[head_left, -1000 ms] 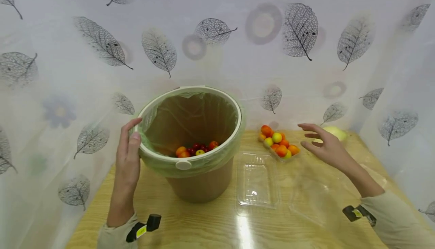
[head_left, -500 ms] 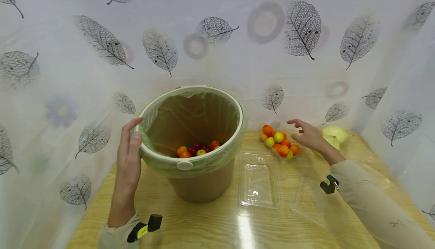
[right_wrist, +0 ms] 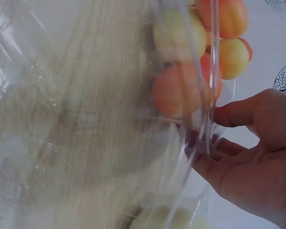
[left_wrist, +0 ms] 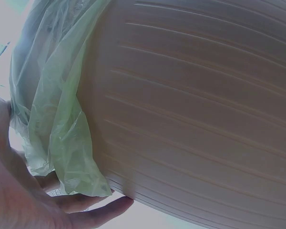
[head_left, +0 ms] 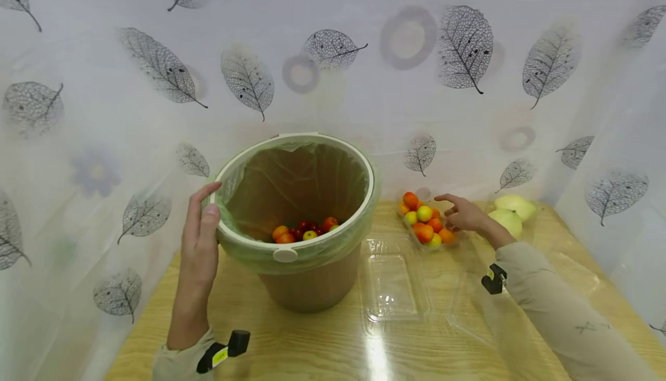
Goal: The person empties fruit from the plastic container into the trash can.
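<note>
At the left side of a brown bin point(head_left: 312, 285) lined with a green plastic bag point(head_left: 244, 256), my left hand point(head_left: 200, 254) rests its extended fingers and thumb against the white rim. The left wrist view shows fingertips point(left_wrist: 126, 202) touching the bin's outer wall below the bag's edge. To the right, my right hand point(head_left: 465, 216) pinches the edge of a clear plastic box point(right_wrist: 207, 138) filled with orange and yellow round fruits point(right_wrist: 178, 90). Its thumb lies on one side of the edge, other fingers on the opposite side. Orange, yellow and dark red fruits point(head_left: 283, 234) lie inside the bin.
A clear plastic tray point(head_left: 392, 283) lies on the wooden table between bin and fruit box. Another clear plastic piece point(head_left: 470, 311) lies under my right forearm. Pale green melons point(head_left: 515, 204) sit at the back right. A leaf-patterned curtain point(head_left: 333, 97) hangs behind.
My right hand has moved left from near the melons to the fruit box and now grips its edge; the fruits have shifted slightly. The left hand stays at the bin.
</note>
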`<state>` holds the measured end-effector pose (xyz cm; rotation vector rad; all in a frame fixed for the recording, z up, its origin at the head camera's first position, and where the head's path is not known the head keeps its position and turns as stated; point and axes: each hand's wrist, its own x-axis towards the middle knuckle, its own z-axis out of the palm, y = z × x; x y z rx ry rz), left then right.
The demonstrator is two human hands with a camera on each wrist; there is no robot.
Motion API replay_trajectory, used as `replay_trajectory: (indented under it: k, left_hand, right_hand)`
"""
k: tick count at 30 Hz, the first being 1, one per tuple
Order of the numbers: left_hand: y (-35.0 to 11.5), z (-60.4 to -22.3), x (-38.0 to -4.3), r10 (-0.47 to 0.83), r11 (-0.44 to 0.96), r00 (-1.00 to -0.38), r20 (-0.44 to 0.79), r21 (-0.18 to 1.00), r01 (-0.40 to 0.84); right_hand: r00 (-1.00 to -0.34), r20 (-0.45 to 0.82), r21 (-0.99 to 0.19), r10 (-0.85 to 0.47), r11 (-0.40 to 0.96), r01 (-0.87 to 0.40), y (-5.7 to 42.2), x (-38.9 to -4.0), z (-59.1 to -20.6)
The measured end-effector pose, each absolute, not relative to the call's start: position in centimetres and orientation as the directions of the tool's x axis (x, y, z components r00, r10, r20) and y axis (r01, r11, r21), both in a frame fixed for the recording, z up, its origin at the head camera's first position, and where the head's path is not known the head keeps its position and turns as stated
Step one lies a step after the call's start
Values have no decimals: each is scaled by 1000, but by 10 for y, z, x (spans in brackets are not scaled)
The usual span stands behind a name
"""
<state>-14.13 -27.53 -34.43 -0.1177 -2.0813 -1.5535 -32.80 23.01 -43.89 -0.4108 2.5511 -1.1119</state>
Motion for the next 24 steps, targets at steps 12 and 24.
replay_trajectory:
  k: [12,24]
  left_hand:
    - [-274,-344,-143,-243,338,-857,455,867,365]
    - [-276,-345,-145,-239,346,-853,465,861,372]
  right_hand:
    - [-897,-223,-856,-382,516,-7,231,-314,-431]
    - [-911,-218,-934,-349,346,91,241,-300,-411]
